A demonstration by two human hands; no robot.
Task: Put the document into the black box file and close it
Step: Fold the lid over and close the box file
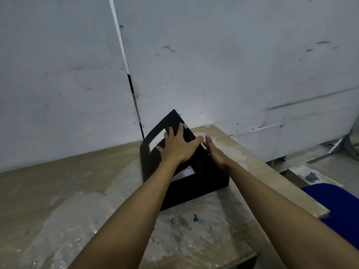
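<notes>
A wooden table (81, 183) is seen set against a grey wall, its top wrapped in clear, wrinkled plastic film (64, 228). Blue stains (195, 218) are scattered over the film near the front. A black box file (202, 183) is stood directly on the top, toward the far right corner. A lighter, bare strip of wood is shown along the right edge.

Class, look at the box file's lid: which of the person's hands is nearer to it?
Left. The left hand lies spread flat on the lid of the black box file; the right hand is open beside the lid's right edge.
</notes>
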